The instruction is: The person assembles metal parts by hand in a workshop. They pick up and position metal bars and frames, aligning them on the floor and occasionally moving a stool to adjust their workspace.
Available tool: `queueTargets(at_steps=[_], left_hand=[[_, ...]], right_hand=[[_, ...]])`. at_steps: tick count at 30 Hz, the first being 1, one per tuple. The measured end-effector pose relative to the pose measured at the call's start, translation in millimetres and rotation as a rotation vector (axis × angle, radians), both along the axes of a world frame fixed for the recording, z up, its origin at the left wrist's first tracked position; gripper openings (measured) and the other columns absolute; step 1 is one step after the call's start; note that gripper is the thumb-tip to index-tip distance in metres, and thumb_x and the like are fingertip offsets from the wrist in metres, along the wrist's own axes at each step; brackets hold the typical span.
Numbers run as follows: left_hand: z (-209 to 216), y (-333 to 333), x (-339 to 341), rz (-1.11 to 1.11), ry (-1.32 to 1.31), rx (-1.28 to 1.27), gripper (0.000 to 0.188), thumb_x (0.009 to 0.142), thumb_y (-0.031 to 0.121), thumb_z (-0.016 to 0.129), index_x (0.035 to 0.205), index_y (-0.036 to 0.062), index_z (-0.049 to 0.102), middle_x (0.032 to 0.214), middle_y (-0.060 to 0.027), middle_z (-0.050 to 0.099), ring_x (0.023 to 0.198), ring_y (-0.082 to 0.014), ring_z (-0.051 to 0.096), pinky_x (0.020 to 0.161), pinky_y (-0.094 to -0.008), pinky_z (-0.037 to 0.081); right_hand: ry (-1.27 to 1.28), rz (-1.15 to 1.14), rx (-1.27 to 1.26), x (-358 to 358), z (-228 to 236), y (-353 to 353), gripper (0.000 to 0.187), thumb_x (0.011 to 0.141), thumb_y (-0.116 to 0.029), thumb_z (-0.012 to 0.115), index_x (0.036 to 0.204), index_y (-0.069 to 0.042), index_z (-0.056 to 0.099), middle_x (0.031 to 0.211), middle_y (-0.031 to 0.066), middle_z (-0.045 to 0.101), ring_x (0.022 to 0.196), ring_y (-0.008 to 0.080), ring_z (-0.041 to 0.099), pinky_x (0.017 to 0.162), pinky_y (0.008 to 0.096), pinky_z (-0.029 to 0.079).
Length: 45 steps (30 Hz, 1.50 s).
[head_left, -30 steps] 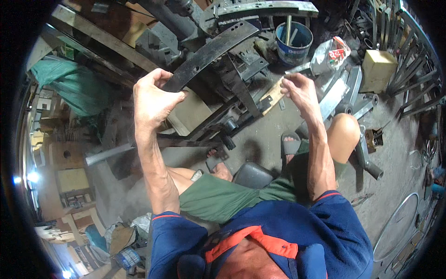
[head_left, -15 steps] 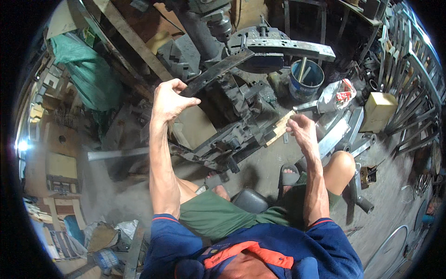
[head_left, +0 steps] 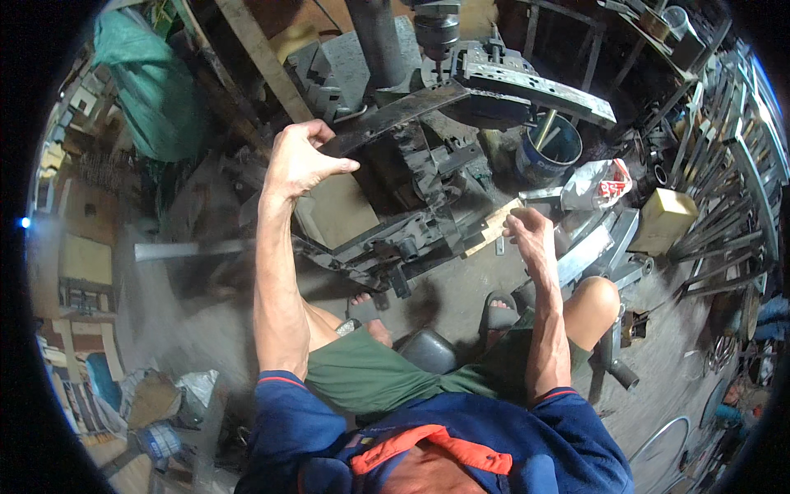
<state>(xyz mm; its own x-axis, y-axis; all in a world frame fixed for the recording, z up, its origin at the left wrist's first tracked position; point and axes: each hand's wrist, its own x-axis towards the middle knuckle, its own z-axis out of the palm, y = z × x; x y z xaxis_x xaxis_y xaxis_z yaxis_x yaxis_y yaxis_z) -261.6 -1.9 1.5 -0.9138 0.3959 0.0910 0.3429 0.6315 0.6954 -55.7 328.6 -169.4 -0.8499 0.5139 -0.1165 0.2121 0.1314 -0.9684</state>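
My left hand [head_left: 303, 160] grips the near left end of a dark flat metal bar [head_left: 395, 114], fingers curled over its end and thumb stretched out along the near side. The bar slants up to the right, its far end beneath the chuck [head_left: 437, 37] of a drill press. A thin drill bit [head_left: 439, 70] points down at that end. My right hand [head_left: 531, 235] is held to the right, fingers curled inward, near a pale wooden strip [head_left: 494, 228]. Whatever its fingers close on, if anything, is hidden.
Behind the bar's far end lies a pale metal rail with holes [head_left: 543, 86]. A blue bucket [head_left: 568, 152] holding rods, a white plastic bag [head_left: 597, 185] and a yellowish block [head_left: 668, 218] stand right. Dark metal frame parts [head_left: 428, 173] sit below the bar. Metal frames [head_left: 741, 165] lean far right.
The view has shifted a little. The drill bit now shows more plainly above the bar's far end. My left hand keeps its grip, and my right hand stays curled.
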Motion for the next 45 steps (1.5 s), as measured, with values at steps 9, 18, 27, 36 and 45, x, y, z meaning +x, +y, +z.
queueTargets(at_steps=[9, 18, 27, 36, 45], left_hand=[[10, 1, 9, 0.027, 0.026, -0.072, 0.052, 0.055, 0.026, 0.092, 0.093, -0.0029, 0.070, 0.083, -0.0129, 0.070, 0.078, -0.0195, 0.066, 0.074, -0.0349, 0.053], [15, -14, 24, -0.150, 0.131, -0.091, 0.062, 0.061, 0.031, 0.093, 0.106, -0.0022, 0.066, 0.093, -0.0160, 0.070, 0.089, -0.0207, 0.066, 0.083, -0.0366, 0.052], [11, -39, 11, -0.090, 0.009, -0.047, 0.057, 0.074, 0.032, 0.086, 0.111, -0.0063, 0.069, 0.100, -0.0152, 0.071, 0.094, -0.0200, 0.067, 0.086, -0.0344, 0.052], [-2, -43, 9, -0.073, 0.142, 0.010, 0.052, 0.073, 0.031, 0.087, 0.108, -0.0044, 0.071, 0.092, -0.0103, 0.074, 0.085, -0.0138, 0.068, 0.078, -0.0321, 0.054], [12, -42, 18, -0.103, 0.003, 0.029, 0.061, 0.064, 0.043, 0.091, 0.102, -0.0009, 0.074, 0.090, -0.0167, 0.074, 0.081, -0.0222, 0.071, 0.077, -0.0354, 0.054]], right_hand=[[-0.040, 0.059, -0.020, 9, 19, 10, 0.033, 0.094, -0.020, 0.068, 0.113, 0.007, 0.066, 0.090, 0.0103, 0.071, 0.076, 0.0148, 0.067, 0.066, 0.0273, 0.053], [-0.006, 0.130, 0.249, 10, 77, 62, 0.034, 0.092, -0.026, 0.069, 0.103, 0.006, 0.067, 0.076, 0.0077, 0.068, 0.070, 0.0149, 0.065, 0.065, 0.0292, 0.052], [-0.183, 0.043, 0.709, 10, 37, 74, 0.027, 0.089, -0.020, 0.069, 0.095, 0.006, 0.068, 0.076, 0.0134, 0.070, 0.067, 0.0178, 0.066, 0.064, 0.0341, 0.052], [-0.115, 0.080, 0.733, 5, 17, 77, 0.027, 0.084, -0.023, 0.071, 0.088, 0.004, 0.067, 0.068, 0.0119, 0.065, 0.062, 0.0174, 0.059, 0.061, 0.0353, 0.049], [-0.280, 0.100, 0.638, -3, 28, 64, 0.034, 0.085, -0.019, 0.070, 0.105, 0.008, 0.068, 0.082, 0.0193, 0.072, 0.074, 0.0230, 0.069, 0.069, 0.0358, 0.054]])
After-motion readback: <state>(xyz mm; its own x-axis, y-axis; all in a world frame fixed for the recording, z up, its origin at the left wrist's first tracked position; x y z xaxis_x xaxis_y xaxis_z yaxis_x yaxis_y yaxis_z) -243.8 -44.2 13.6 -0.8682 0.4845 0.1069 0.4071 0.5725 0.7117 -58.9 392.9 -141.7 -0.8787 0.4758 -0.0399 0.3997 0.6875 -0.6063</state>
